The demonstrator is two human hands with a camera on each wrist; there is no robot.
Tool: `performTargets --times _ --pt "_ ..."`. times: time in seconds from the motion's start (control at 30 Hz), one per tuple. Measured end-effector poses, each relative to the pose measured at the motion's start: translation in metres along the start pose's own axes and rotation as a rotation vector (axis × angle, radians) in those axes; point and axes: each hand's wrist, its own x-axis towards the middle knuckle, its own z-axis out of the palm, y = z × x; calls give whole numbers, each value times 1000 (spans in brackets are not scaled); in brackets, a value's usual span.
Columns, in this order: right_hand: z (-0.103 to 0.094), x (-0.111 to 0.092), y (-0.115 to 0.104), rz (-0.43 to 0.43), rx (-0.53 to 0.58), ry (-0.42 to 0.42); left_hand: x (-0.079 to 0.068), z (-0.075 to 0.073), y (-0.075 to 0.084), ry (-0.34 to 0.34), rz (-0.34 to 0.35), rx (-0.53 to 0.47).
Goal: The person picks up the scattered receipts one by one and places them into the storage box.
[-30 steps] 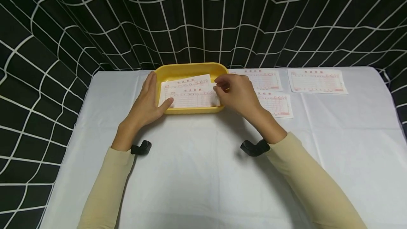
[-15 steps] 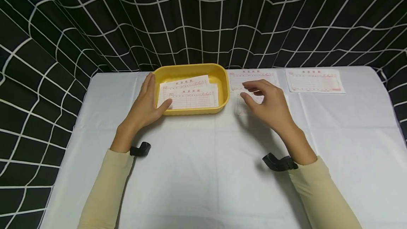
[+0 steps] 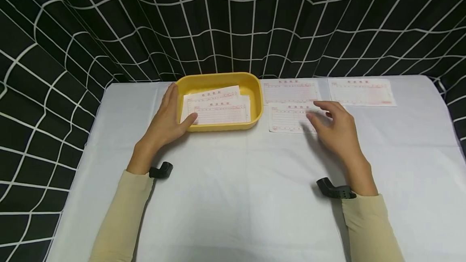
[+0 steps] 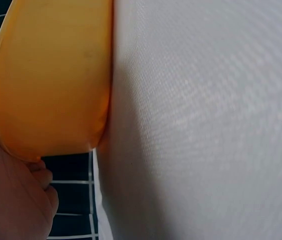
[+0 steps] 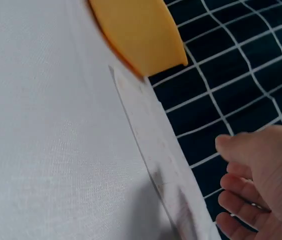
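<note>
A yellow plastic tray (image 3: 218, 127) stands at the back of the table with receipt slips (image 3: 222, 114), printed in red, lying inside it. My left hand (image 3: 164, 118) holds the tray's left end, thumb over the front rim and fingers along the outside; the left wrist view shows the hand (image 4: 16, 195) against the yellow wall. To the right, my right hand (image 3: 338, 128) hovers over the right part of a front receipt slip (image 3: 285, 118), fingers loosely bent, thumb and fingertips apart. Nothing is between the fingers in the right wrist view, where the hand (image 5: 261, 180) appears above the slip's level.
Behind the front slip lies another receipt slip (image 3: 291, 92), with a further receipt slip (image 3: 362, 92) to its right. A white cloth (image 3: 233, 197) covers the table. Black curtain with a white grid (image 3: 233, 23) hangs along the back and left edges.
My right hand has let go of a receipt slip inside the tray and moved right, out over the front slip on the table. The left hand stays on the tray.
</note>
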Motion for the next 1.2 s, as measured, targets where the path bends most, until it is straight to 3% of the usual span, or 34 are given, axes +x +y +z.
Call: performTargets --times 0.17,0.67,1.2 --pt "-1 -2 11 47 0 -1 0 3 2 -2 -4 12" --pt "6 6 33 86 -164 -63 1 1 0 12 19 -7" --pt "5 4 31 128 -236 -76 0 1 -1 -1 4 -10"
